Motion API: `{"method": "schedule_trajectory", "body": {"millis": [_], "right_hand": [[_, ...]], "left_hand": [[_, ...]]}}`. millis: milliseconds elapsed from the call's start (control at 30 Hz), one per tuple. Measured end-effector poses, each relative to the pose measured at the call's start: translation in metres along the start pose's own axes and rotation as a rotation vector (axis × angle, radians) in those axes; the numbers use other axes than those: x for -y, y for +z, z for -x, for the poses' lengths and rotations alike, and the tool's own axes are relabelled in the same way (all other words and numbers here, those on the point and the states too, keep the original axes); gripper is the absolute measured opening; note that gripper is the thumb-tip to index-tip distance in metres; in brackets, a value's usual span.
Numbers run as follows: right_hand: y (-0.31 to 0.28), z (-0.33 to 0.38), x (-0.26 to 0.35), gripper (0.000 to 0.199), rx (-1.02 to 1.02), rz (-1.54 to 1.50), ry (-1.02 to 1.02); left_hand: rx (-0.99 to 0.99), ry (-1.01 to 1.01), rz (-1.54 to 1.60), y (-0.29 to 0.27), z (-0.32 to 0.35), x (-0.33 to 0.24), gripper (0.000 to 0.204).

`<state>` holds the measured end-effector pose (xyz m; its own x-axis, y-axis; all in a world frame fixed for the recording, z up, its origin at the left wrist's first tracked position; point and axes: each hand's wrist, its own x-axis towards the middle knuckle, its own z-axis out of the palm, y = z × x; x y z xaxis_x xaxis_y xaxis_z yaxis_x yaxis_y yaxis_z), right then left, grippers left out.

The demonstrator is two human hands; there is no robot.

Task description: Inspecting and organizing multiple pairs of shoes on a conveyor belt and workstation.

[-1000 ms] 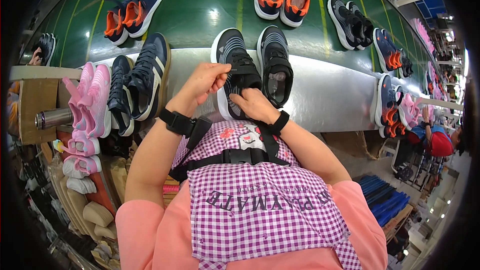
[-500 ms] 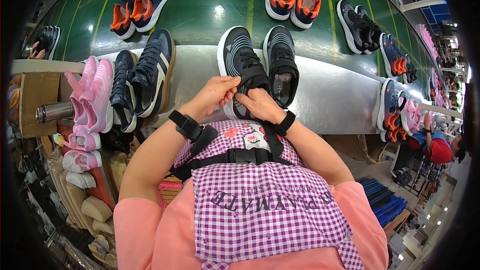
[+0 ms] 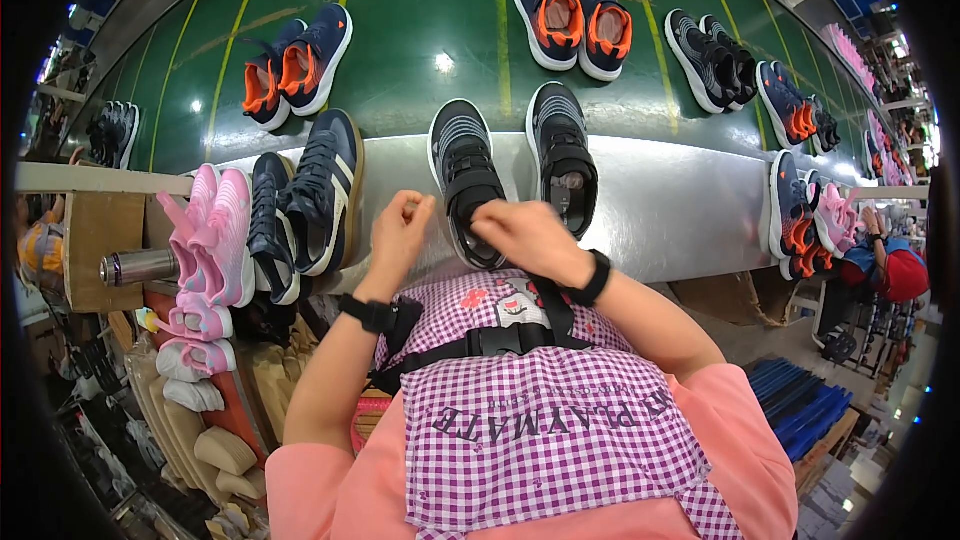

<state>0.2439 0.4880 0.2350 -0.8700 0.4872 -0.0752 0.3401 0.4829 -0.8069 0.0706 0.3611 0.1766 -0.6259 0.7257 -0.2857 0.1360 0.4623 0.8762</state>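
Observation:
A black sneaker [image 3: 466,155] with grey wavy lines and a strap over its laces stands before me, toe pointing away. My right hand [image 3: 535,240], blurred by motion, has its fingertips closed on the collar of this sneaker and covers part of its opening. Beside the heel, apart from the shoe, my left hand [image 3: 402,232] hovers with curled, closed fingers; I see nothing in them. The matching right sneaker [image 3: 563,145] stands untouched just to the right. Both shoes straddle the green belt and the metal ledge [image 3: 680,190].
Navy-and-orange sneakers [image 3: 548,20] stand farther back on the green belt [image 3: 420,40]. Dark shoes with white stripes [image 3: 325,185] and pink sneakers [image 3: 215,230] sit at left, near a metal cylinder [image 3: 140,267]. More pairs line the right; another person [image 3: 890,265] is beyond them.
My left hand has left the sneaker and moved left, toward me. The left sneaker stands more upright and farther from its mate. My right hand stays at its collar. The view has shifted.

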Motion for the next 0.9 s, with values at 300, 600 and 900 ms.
{"method": "schedule_trajectory", "body": {"millis": [300, 600, 900], "right_hand": [[-0.028, 0.029, -0.115, 0.06, -0.398, -0.678, 0.378], [0.002, 0.024, -0.116, 0.064, -0.169, -0.824, 0.398], [-0.022, 0.023, -0.108, 0.042, -0.236, -0.373, 0.531]], "left_hand": [[0.542, 0.558, -0.566, 0.04, 0.032, -0.067, 0.068], [0.361, 0.462, -0.659, 0.053, 0.004, -0.048, 0.041], [0.013, 0.482, -0.724, -0.01, -0.173, -0.106, 0.071]]}}
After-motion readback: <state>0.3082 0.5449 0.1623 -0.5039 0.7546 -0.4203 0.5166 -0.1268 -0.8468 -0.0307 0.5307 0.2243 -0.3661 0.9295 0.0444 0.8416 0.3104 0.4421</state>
